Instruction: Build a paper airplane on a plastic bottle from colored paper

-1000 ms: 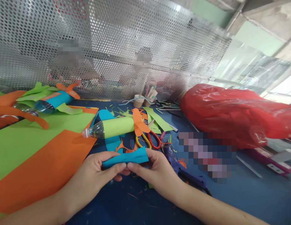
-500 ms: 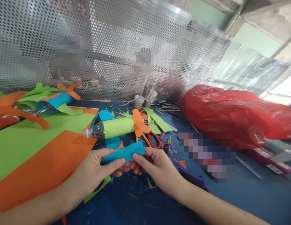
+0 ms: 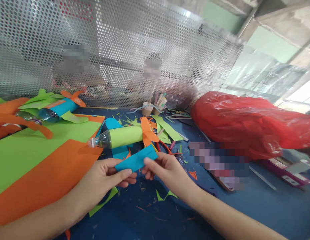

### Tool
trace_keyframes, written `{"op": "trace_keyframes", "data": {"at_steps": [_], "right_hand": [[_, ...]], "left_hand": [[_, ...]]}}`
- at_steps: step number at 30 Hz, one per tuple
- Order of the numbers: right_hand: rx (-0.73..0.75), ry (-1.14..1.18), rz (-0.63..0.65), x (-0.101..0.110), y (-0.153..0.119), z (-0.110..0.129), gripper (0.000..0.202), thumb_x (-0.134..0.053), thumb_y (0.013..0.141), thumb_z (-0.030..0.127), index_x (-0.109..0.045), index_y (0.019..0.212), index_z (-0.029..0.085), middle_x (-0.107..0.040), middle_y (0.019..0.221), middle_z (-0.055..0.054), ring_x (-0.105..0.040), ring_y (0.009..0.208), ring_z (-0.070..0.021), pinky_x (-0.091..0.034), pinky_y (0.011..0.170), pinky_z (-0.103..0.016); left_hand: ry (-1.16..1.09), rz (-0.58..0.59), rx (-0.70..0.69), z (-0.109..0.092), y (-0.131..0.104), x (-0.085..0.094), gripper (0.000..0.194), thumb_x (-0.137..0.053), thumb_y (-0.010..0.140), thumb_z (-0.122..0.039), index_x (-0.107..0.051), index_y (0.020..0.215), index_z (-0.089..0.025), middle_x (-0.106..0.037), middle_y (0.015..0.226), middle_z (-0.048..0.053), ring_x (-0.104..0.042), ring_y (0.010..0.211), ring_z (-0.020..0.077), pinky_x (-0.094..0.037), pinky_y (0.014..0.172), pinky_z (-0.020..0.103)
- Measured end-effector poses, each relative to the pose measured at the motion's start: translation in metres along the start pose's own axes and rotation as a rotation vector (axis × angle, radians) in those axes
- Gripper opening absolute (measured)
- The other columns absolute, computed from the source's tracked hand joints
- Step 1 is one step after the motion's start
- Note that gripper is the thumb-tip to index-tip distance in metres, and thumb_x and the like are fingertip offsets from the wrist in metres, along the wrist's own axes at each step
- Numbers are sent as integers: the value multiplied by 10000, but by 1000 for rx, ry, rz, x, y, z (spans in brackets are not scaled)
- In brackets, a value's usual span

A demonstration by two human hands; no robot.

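Observation:
A small blue paper piece (image 3: 136,160) is held slanted over the table, its right end higher. My left hand (image 3: 111,173) pinches its left end between thumb and fingers. The right end is gripped by my right hand (image 3: 161,168), thumb on the near face. Just beyond lies a clear plastic bottle (image 3: 103,139) wrapped in light green paper (image 3: 126,136), with orange paper fins (image 3: 148,130) at its right end. Scissors with red and yellow handles (image 3: 163,146) lie partly hidden behind the paper and my right hand.
Green (image 3: 67,133) and orange sheets (image 3: 62,170) cover the left side. Another bottle with blue paper (image 3: 67,107) lies back left. A red plastic bag (image 3: 234,123) is at the right. A perforated metal screen (image 3: 135,43) stands behind; people show dimly through it.
The blue paper has moved slightly up and right and tilts more. My right hand has risen a little, covering more of the scissors and the dark blue tool beside it.

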State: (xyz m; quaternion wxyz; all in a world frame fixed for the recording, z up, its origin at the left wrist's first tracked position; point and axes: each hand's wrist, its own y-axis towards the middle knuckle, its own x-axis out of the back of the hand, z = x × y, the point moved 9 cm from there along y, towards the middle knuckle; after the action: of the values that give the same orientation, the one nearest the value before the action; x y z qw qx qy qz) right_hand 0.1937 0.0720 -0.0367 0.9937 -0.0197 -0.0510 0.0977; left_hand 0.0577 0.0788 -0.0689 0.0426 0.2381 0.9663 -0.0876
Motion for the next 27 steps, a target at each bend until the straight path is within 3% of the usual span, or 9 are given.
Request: {"op": "trace_keyframes", "data": {"at_steps": [2,5,16,22,25,27], "right_hand": [[-38,-35,50,-7,-2,-5,349,-780,676,477,-665,735,153,-646,627,7,-569,532,-97,-468,532,-218],[-41,-59,91,-15,-7,-5,284,-748,721,428,-666,703,157,-629,609,14,-557,527,-94,-464,537,-221],[69,-96,28,-1,-2,9,297,-505,881,369,-611,689,168,-639,671,-21,-600,630,-136,-498,638,-260],[169,-412,100,-10,-8,16,258,-401,940,215,-520,713,196,-562,687,13,-538,653,-129,-444,652,-248],[229,-540,147,-18,-12,19,245,-408,950,203,-489,718,201,-523,684,26,-482,627,-121,-407,621,-246],[231,-577,97,-16,-11,20,212,-457,936,237,-467,727,205,-495,677,33,-453,611,-120,-386,586,-245]], "left_hand": [[1,7,4,0,-2,-3,189,-739,750,-357,-737,867,-208,-780,798,20,-728,787,188,-557,669,235],[2,15,5,0,-4,-5,169,-740,750,-331,-735,868,-210,-778,778,13,-727,762,176,-554,657,224],[-38,47,-33,-3,1,-3,245,-717,786,-362,-728,988,-223,-773,910,29,-714,866,184,-546,787,252],[-163,210,53,0,-6,-19,349,-668,785,-495,-727,957,-197,-757,856,55,-710,817,231,-563,716,302],[-72,177,98,2,-8,-21,396,-621,797,-565,-710,844,-181,-714,720,35,-687,725,217,-545,647,293],[15,123,79,0,-9,-18,349,-638,789,-533,-687,761,-188,-654,650,-8,-644,669,183,-522,640,275]]}}
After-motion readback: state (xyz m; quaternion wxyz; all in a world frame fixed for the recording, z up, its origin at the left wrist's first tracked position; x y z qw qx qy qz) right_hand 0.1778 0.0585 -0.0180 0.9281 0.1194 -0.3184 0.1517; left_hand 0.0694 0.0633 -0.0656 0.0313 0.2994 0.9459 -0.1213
